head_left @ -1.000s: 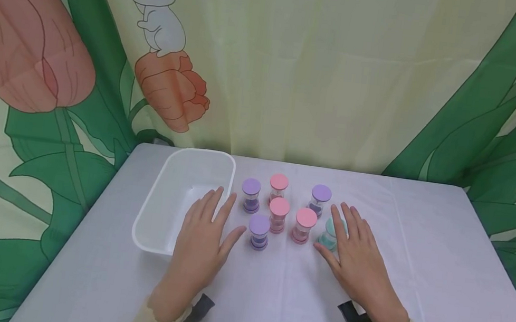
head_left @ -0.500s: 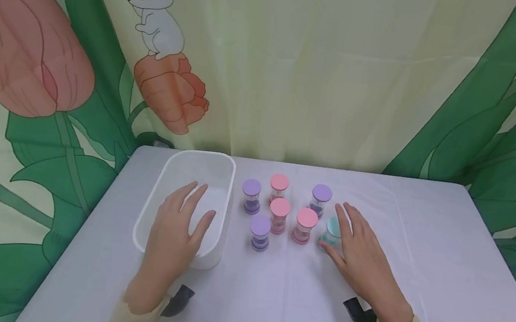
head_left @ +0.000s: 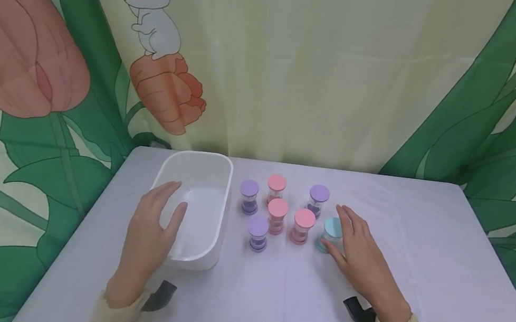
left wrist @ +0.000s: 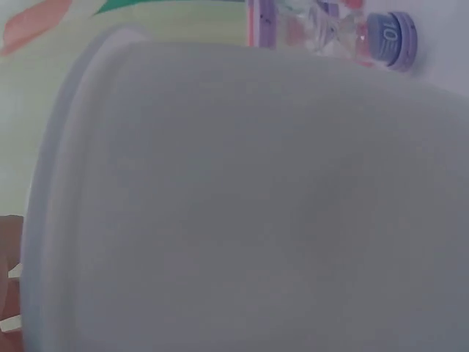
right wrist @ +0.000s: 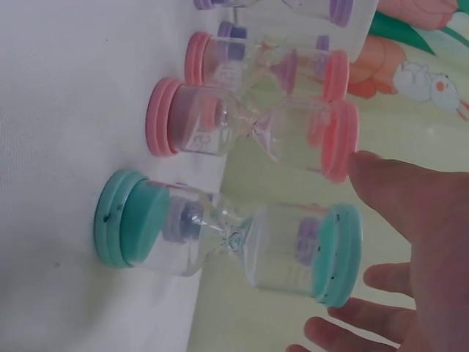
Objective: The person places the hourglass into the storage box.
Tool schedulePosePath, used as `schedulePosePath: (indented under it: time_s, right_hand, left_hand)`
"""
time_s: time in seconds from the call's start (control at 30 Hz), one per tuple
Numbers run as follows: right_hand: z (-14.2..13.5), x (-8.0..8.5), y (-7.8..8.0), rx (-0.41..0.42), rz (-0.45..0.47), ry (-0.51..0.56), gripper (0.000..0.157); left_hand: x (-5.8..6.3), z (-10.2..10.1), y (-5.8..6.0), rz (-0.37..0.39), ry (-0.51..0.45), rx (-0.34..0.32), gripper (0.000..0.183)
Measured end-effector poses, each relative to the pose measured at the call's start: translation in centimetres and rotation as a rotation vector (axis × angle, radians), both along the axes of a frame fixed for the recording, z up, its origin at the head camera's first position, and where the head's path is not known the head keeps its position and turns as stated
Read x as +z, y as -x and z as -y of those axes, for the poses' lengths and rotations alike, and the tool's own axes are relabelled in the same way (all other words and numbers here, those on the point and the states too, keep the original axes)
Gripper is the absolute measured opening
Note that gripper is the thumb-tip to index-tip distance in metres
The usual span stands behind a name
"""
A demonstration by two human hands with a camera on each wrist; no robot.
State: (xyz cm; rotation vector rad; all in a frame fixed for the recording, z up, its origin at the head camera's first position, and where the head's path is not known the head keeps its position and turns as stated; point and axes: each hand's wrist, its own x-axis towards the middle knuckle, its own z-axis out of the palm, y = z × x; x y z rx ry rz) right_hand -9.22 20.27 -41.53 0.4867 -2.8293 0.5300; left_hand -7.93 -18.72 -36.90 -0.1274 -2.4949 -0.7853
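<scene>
Teal hourglass (head_left: pixel 334 227), white tub (head_left: pixel 199 218), 6 other hourglasses (head_left: pixel 304 219) between

Seven hourglasses (head_left: pixel 302 226), it seems; one tub (head_left: pixel 204 210); two hands (head_left: pixel 146 238).

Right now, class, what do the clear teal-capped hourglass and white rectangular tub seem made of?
Teal-capped hourglass: shiny body, glass or plastic, being see-through; smooth caps, probably plastic, being opaque. White tub: likely smooth plastic, showing no seams.

White rectangular plastic tub (head_left: pixel 197 228) stands at left hand (head_left: pixel 146 236); six pink- or purple-capped clear hourglasses (head_left: pixel 277 208) stand between hands; teal-capped clear hourglass (head_left: pixel 333 227) stands just beside right hand (head_left: pixel 366 261).
</scene>
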Motion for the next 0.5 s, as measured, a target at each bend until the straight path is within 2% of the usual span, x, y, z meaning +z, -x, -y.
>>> schedulePosePath:
  time_s: [0.3,0.5]
  right_hand:
    - [0.1,0.0,-0.1,-0.018,0.009,0.049,0.078]
    - [0.1,-0.1,-0.1,-0.019,0.002,0.078,0.076]
  left_hand:
    - [-0.6,1.4,0.6,0.021,-0.094,0.049,0.039]
    - [-0.4,2.2,0.9,0.07,-0.139,0.089,0.04]
